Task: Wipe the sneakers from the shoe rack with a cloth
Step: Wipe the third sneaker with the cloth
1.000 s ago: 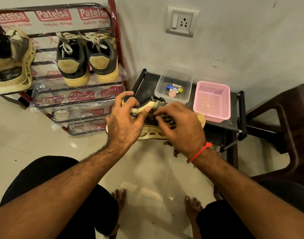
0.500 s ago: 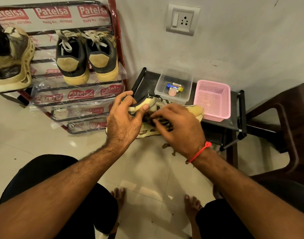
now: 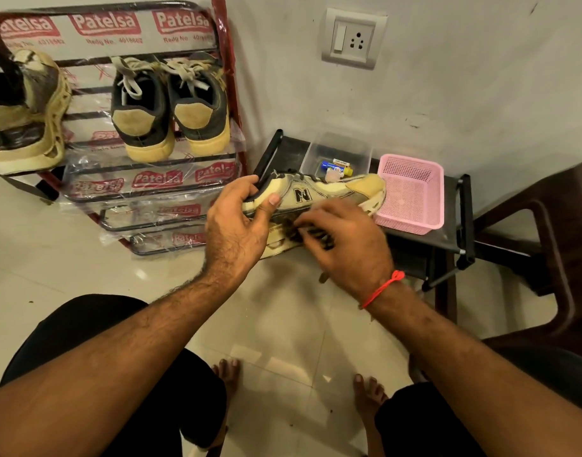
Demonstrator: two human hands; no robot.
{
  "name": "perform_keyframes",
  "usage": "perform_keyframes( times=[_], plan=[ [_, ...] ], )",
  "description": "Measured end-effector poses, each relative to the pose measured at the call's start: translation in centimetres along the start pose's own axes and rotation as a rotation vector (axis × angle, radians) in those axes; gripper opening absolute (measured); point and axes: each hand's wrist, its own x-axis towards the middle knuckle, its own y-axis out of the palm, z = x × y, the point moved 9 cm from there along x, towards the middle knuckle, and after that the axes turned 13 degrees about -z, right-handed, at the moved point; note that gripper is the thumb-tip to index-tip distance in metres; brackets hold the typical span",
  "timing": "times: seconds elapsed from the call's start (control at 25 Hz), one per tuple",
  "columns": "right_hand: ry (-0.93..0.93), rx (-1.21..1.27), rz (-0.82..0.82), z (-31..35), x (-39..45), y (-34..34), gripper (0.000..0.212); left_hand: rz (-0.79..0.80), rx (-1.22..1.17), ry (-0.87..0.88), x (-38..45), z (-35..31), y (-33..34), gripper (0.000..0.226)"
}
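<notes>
**A tiled corner by a scuffed wall**

A pale plastered wall [image 3: 448,77] carries dark scuff marks and a grey switch-and-socket plate [image 3: 353,38]. Below it, glossy cream floor tiles [image 3: 124,278] reflect overhead light. A low black stand [image 3: 461,225] sits against the wall, with a dark brown plastic chair [image 3: 553,245] just beside it.

Bare hairy forearms, a red thread bracelet [image 3: 383,287] on the right wrist, black shorts [image 3: 85,328], bare feet [image 3: 228,374].
</notes>
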Motion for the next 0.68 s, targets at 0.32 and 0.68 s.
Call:
perform_keyframes(
  times=[0.32, 0.68],
  plan=[
    [0.238, -0.223, -0.153, -8.3, 2.0, -4.4, 0.019, 0.016, -0.032, -0.019, 0.3, -0.5, -0.5, 0.041],
    [-0.028, -0.153, -0.122, -1.5, 1.3, -1.7, 0.020, 0.180, -0.075, -0.158, -1.0, -0.5, 1.4, 0.019]
  ],
)
